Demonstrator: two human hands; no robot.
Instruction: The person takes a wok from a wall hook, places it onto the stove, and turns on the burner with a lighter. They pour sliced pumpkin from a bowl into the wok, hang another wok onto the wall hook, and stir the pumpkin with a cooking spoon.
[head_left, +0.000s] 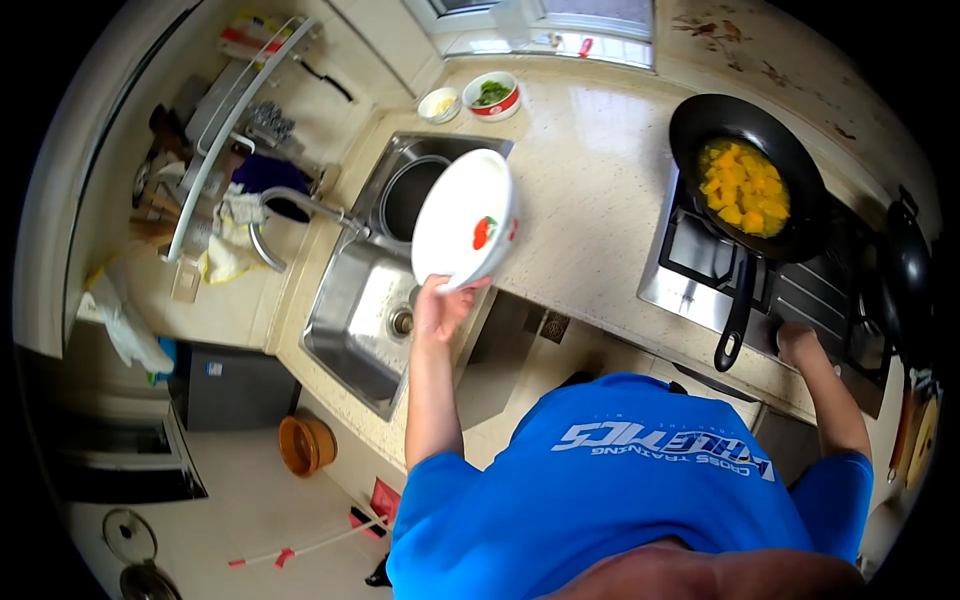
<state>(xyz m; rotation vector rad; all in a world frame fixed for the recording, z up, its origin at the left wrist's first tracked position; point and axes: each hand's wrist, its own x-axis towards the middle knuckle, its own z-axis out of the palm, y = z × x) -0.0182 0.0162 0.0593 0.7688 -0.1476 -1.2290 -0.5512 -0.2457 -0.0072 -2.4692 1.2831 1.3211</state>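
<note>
My left hand [447, 307] grips the rim of a white bowl [450, 215] with a red-and-green print. The bowl is tilted, held up over the sink and counter edge, and its inside looks bare. My right hand [797, 343] rests at the front of the gas stove [690, 285], its fingers bunched; what they hold, if anything, is hidden. Behind it on the burner sits a black frying pan [690, 125], handle pointing toward me. Orange-yellow chunks [742, 188] lie in liquid in the pan.
Left of the counter is a double steel sink [345, 345] with a faucet [310, 205]. Two small bowls stand at the back, one with green pieces [492, 95], one with pale pieces [438, 105]. A black lid or pan [905, 265] leans at the far right.
</note>
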